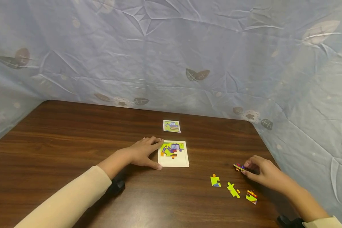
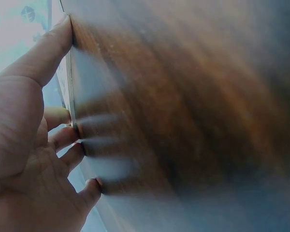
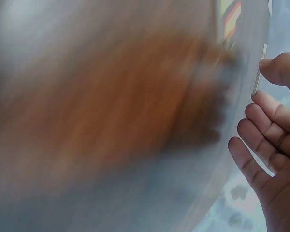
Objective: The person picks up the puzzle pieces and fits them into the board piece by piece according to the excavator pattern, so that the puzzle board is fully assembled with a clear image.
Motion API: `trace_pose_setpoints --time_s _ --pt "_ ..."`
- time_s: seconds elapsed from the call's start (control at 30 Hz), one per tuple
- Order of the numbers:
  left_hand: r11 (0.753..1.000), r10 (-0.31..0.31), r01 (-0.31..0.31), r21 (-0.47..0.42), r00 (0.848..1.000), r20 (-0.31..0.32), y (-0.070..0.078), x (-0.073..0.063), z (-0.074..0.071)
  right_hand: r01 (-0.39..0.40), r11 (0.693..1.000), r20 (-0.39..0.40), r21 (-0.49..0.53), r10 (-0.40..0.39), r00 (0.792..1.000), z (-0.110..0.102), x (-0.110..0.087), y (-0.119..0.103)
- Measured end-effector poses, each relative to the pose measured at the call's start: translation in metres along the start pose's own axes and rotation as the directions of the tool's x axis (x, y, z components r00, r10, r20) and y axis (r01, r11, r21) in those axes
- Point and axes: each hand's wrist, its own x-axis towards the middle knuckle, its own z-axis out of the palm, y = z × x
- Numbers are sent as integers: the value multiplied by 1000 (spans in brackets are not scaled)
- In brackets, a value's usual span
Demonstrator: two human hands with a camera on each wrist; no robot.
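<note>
Your left hand [image 1: 146, 152] is spread out flat beside the white puzzle tray [image 1: 175, 162]. Your thumb touches the tray's near left corner, and your pointing finger touches its far left corner. From the left wrist, you can see your fingertips down on the brown surface [image 1: 60, 139].

The tray lies flat in the middle. Its top part has puzzle bits joined up, showing a purple and yellow digger on green. The bottom of the tray is bare and white.

Just past the tray lies a small picture card [image 1: 172, 126] with a digger on it too.

Your right hand [image 1: 262, 172] is over on the right. Its thumb and pointing finger pinch a puzzle piece [image 1: 238, 167] with yellow and black stripes, plus some red and purple. The right wrist view shows that piece from its thin side.

Near that hand lie more pieces: a green one with an orange knob [image 1: 215, 181], a long green one [image 1: 232, 190], and a green one with a red and yellow top [image 1: 252, 197].

Behind it all hangs a pale cloth [image 1: 165, 63] with leaves on it.
</note>
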Motion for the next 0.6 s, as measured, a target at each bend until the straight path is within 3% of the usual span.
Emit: trace_pose_setpoints --time_s 0.3,0.6 --pt "1000 -25 25 15 1000 17 3 1 0 70 997 162 39 -76 984 9 43 -35" --pt "999 -35 35 26 999 4 3 -1 -2 159 987 181 14 -159 971 19 87 -72"
